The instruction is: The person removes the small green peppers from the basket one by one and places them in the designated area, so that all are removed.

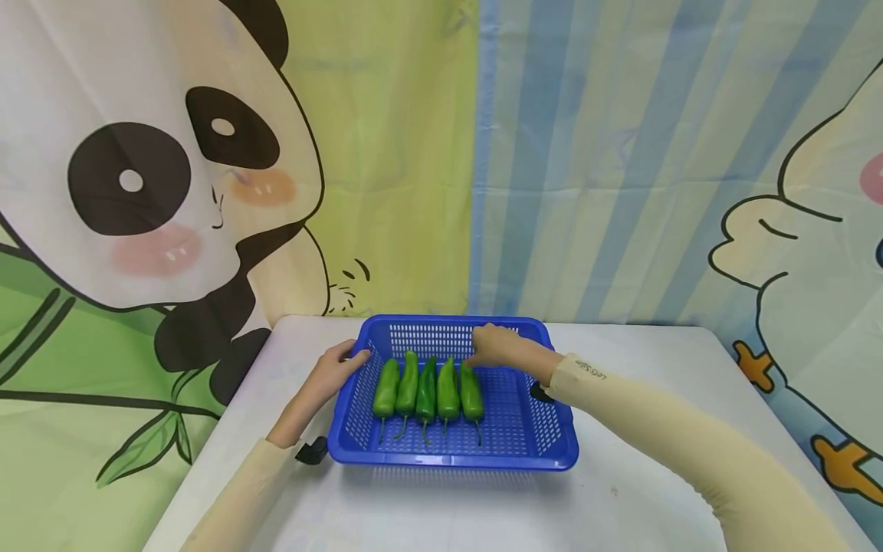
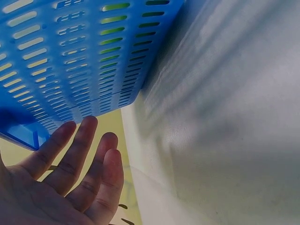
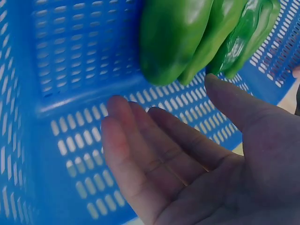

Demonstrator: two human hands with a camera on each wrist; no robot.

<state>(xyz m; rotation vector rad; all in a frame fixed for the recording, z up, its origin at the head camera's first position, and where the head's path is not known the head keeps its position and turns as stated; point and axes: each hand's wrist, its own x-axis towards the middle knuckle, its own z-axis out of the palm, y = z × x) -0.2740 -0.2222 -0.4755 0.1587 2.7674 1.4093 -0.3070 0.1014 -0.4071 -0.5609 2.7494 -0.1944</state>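
Several green peppers [image 1: 425,391] lie side by side in a blue plastic basket [image 1: 451,460], stems toward the near side. The left hand [image 1: 338,368] is at the basket's left rim, thumb over the edge. In the left wrist view, its loosely extended fingers [image 2: 65,173] are at the outside of the slotted wall; the thumb is hidden. Inside the basket, the right hand [image 1: 493,346] is by the far end of the rightmost pepper [image 1: 471,392]. In the right wrist view, its fingers [image 3: 126,150] are relaxed with nothing between them, and the thumb points toward the peppers.
The basket stands on a white table [image 1: 641,429] near its back edge. Behind hangs a curtain [image 1: 393,153] printed with a panda and stripes. Inside the basket, bare slotted floor [image 1: 507,414] shows right of the peppers. Black wrist mounts [image 1: 313,451] sit by both cuffs.
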